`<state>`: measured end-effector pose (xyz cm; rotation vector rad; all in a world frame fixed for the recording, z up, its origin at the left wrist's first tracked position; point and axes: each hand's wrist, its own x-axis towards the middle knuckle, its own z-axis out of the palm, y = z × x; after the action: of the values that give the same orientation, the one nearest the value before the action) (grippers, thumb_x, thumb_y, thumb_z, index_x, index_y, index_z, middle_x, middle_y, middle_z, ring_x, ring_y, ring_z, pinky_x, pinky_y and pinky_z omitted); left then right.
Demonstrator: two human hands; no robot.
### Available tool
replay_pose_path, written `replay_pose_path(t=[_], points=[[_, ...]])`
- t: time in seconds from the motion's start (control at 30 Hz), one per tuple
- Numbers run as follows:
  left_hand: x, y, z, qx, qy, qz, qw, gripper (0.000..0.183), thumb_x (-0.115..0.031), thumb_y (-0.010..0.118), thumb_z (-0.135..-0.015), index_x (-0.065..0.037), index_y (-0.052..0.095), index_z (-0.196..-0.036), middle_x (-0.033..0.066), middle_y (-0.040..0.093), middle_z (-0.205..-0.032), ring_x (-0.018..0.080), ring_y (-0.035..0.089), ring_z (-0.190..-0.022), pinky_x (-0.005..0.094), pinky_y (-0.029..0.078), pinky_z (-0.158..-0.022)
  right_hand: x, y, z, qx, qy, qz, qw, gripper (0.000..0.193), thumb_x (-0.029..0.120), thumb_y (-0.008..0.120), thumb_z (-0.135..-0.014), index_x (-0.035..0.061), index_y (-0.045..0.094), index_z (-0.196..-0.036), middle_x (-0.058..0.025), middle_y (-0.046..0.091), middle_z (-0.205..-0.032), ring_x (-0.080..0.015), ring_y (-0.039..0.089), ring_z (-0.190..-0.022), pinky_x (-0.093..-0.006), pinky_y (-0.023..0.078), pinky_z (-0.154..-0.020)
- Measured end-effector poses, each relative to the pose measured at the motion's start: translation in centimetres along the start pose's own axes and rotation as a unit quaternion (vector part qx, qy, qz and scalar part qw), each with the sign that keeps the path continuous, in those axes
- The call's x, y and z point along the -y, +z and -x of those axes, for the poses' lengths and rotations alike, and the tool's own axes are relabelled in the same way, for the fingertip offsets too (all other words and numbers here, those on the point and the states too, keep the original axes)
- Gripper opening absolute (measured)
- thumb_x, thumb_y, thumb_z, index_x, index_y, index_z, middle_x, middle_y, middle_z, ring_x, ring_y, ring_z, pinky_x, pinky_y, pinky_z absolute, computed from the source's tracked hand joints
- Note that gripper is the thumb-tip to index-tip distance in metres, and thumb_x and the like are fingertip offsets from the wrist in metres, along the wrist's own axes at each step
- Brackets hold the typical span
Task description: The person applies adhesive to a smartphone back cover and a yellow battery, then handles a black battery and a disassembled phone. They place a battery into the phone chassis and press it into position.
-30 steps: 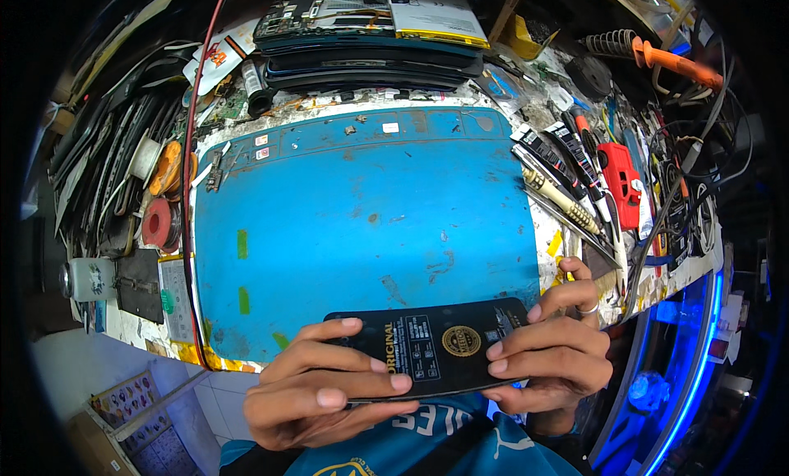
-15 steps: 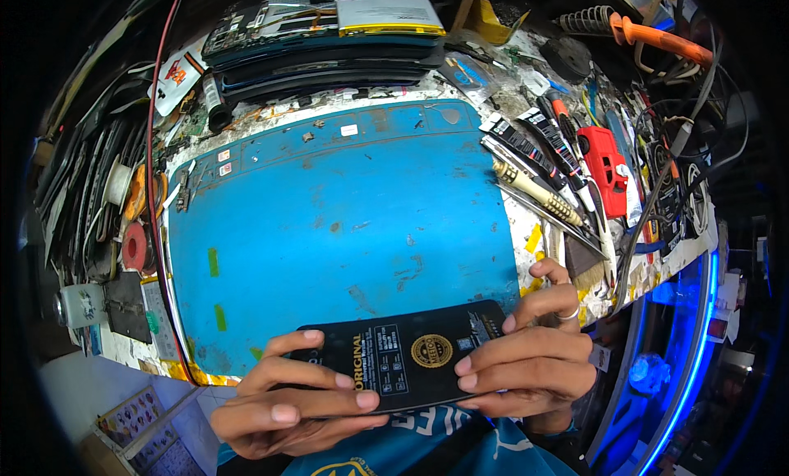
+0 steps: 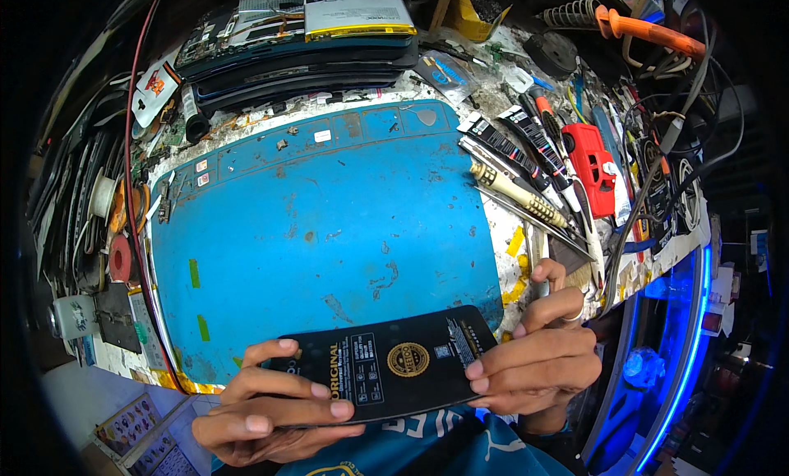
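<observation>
A thin black phone-sized panel with gold and white print and a round gold seal lies tilted across both hands, in front of my body. My left hand is closed on its left end, several fingers lying over the printed face. At the right end my right hand pinches the edge, two fingertips on the face. The right index finger is raised off the panel, and a ring shows on this hand. Beyond the panel spreads a worn blue work mat; the panel's upper edge overlaps its near side.
Right of the mat lie marker-like tubes, a cream-handled tool, a brush and a red car-shaped object. Stacked phone parts stand behind it. A red cable, solder-like spools and stacked dark panels fill the left side.
The view has shifted, so the bench sits further left. The panel has also moved slightly left in view with my left hand. My right fingers now cover less of its face.
</observation>
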<state>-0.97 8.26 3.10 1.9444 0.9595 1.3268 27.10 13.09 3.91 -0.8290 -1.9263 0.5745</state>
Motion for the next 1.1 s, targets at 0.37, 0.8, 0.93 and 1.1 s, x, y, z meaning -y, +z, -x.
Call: replay_pose_path(t=[0.37,0.8,0.93,1.1], points=[[0.7,0.8,0.5,-0.07,0.019,0.001,0.997,0.079,-0.015,0.09,-0.068,-0.012,0.037,-0.126,0.0008,0.072,-0.076,0.0182,0.064,-0.08,0.0529,0.042,-0.1,-0.3,-0.7,0.0,-0.017,0.03,-0.039,0.999,0.021,0.031,0.087,-0.064,0.0212,0.079,-0.081,0.0115,0.073,-0.086,-0.0132,0.052,-0.085,-0.0399,0.034,-0.092],[0.1,0.2,-0.1,-0.013,0.007,-0.006,1.0,0.082,-0.015,0.091,-0.066,-0.012,0.037,-0.127,0.0002,0.072,-0.076,0.0181,0.064,-0.081,0.0519,0.041,-0.099,0.5,-0.5,-0.9,0.024,0.044,-0.027,0.998,0.02,0.031,0.085,-0.066,0.0205,0.079,-0.082,0.0117,0.073,-0.089,-0.0144,0.052,-0.084,-0.039,0.033,-0.086],[0.0,0.1,-0.1,0.001,0.005,-0.012,1.0,0.082,-0.015,0.091,-0.066,-0.012,0.035,-0.126,-0.0005,0.072,-0.077,0.0177,0.063,-0.08,0.0518,0.041,-0.099,0.6,-0.2,-1.2,0.04,0.009,-0.007,0.999,0.018,0.029,0.084,-0.067,0.0197,0.079,-0.083,0.012,0.073,-0.09,-0.0132,0.053,-0.082,-0.0389,0.033,-0.087],[0.0,-0.3,-0.1,0.027,-0.003,-0.025,0.999,0.081,-0.016,0.091,-0.067,-0.013,0.035,-0.126,-0.001,0.071,-0.076,0.0176,0.063,-0.08,0.0521,0.041,-0.099,0.3,0.3,-1.2,0.023,-0.03,-0.019,0.999,0.016,0.026,0.083,-0.069,0.0184,0.079,-0.082,0.0116,0.073,-0.09,-0.0114,0.054,-0.077,-0.0386,0.033,-0.087]])
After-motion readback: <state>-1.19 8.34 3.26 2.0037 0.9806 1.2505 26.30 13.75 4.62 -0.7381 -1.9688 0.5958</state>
